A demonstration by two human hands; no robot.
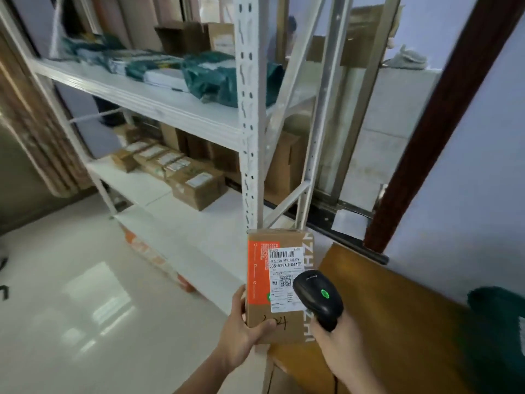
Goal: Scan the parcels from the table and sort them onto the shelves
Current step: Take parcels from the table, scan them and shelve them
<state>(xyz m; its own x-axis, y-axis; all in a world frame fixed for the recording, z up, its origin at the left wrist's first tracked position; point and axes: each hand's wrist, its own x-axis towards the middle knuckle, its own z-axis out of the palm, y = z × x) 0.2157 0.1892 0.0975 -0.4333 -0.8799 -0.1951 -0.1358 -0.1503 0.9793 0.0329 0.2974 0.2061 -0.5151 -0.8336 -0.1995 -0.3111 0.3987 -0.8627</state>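
My left hand (pixel 241 334) grips the near left corner of a brown cardboard parcel (pixel 264 280) with an orange stripe and a white shipping label, thumb on its top face. In my right hand (pixel 335 342) I hold a black barcode scanner (pixel 318 298) with a lit green light, its head over the label's lower right corner. The parcel is held above the left end of the wooden table (pixel 397 322). The white metal shelves (pixel 159 103) stand ahead and to the left.
Green and white mailer bags (pixel 210 78) lie on the upper shelf. Several cardboard boxes (pixel 196 186) sit on the shelf below. A green bag (pixel 500 317) rests on the table at the far right. Glossy white floor (pixel 85 308) spreads to the left.
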